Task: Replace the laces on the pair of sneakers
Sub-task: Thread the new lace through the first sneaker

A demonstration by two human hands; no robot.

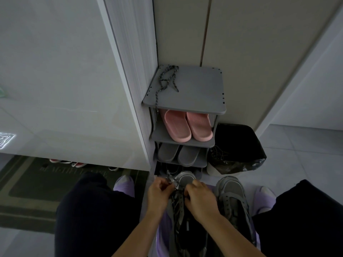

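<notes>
Head view is showing both hands working at the toe end of the lace rows on the middle sneaker [185, 179], whose long axis is running straight away from the person, toe toward the shoe rack [200, 93]. On its own side the left hand [159, 191] is pinching a lace end [169, 178]. Opposite, the right hand [200, 198] is curling its fingers (around lace or not, I cannot tell). The second sneaker [232, 191] is sitting just right, and a loose lace [167, 78] is lying on the rack's top.
</notes>
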